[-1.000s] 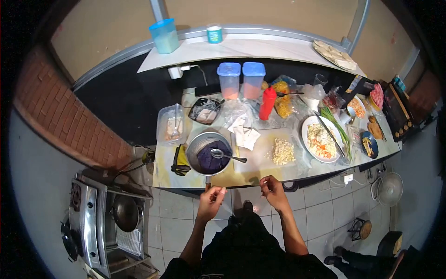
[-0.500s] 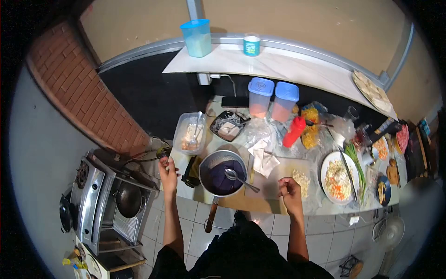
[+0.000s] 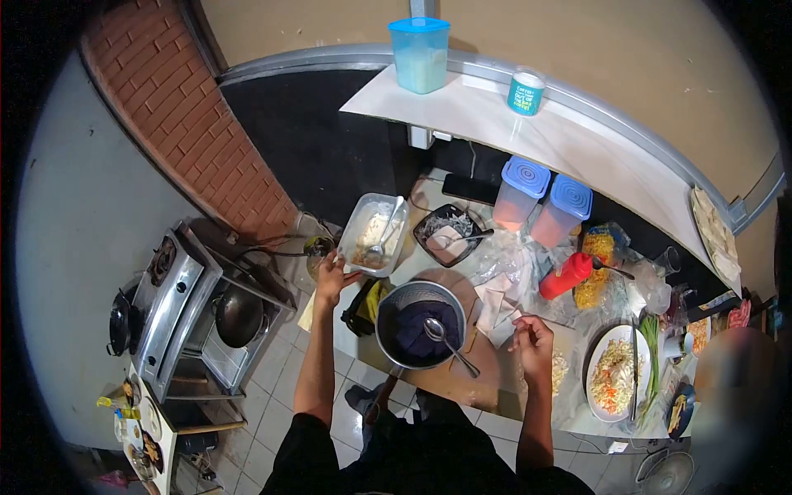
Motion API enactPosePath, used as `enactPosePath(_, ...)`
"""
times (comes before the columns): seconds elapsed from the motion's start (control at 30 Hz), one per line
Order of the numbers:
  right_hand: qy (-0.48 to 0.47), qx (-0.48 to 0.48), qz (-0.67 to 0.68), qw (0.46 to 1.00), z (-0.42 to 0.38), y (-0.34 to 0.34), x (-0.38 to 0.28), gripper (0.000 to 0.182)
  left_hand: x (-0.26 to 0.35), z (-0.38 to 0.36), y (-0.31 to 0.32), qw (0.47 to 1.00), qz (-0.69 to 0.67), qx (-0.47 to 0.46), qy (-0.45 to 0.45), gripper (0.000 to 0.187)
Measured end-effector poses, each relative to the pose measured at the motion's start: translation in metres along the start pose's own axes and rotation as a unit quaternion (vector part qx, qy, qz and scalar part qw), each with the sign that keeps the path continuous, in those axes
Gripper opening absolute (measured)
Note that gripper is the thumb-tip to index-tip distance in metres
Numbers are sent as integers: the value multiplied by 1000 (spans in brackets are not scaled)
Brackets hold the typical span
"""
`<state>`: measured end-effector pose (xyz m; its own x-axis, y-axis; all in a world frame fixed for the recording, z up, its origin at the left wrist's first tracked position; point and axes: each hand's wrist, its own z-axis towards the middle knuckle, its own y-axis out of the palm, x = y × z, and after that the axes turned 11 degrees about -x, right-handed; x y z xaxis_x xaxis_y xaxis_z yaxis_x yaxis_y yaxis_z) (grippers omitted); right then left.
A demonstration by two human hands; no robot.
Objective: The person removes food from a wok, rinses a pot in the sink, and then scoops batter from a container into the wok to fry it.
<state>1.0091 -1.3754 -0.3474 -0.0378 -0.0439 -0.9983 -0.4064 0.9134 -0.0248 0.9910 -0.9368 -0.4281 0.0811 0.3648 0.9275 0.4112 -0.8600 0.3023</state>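
Observation:
My left hand (image 3: pixel 332 282) is open, its fingers spread beside the near left corner of a clear plastic container (image 3: pixel 394 233) that holds pale food and a spoon. My right hand (image 3: pixel 535 340) hovers above the table edge, fingers loosely curled and apart, with nothing visible in them. Between the hands stands a metal saucepan (image 3: pixel 388 307) with a dark purple mass (image 3: pixel 417 334) and a spoon (image 3: pixel 445 342) inside. Chopped pale pieces (image 3: pixel 559 371) lie beside my right hand, partly hidden by it. A white cloth (image 3: pixel 495 307) lies just beyond.
A black bowl (image 3: pixel 432 247) sits behind the pan. Further right are a red squeeze bottle (image 3: pixel 565 276), blue-lidded containers (image 3: pixel 525 181) and an oval plate (image 3: pixel 594 403) of chopped food with a knife (image 3: pixel 634 371). On the left stands a stove (image 3: pixel 177 285) with a wok (image 3: pixel 239 315).
The view has swung left, so the table appears further right. My left hand has come nearer the plastic container, its fingers now reaching toward it. My right hand stays raised near the chopped pieces.

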Motion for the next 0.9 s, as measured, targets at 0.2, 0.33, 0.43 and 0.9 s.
enactPosePath(0.2,12,12,-4,1000,-6,7,-7,11,-12,16,-14,998,54,2,43,35)
enactPosePath(0.33,2,29,-15,999,-17,9,-25,13,-8,-2,-14,995,55,15,80,32)
enactPosePath(0.43,-14,45,-29,998,-25,17,-50,14,5,-30,-14,994,39,13,99,32)
enactPosePath(0.9,-20,-234,-49,971,-24,183,-92,24,71,-235,-13,988,-2,105,116,32)
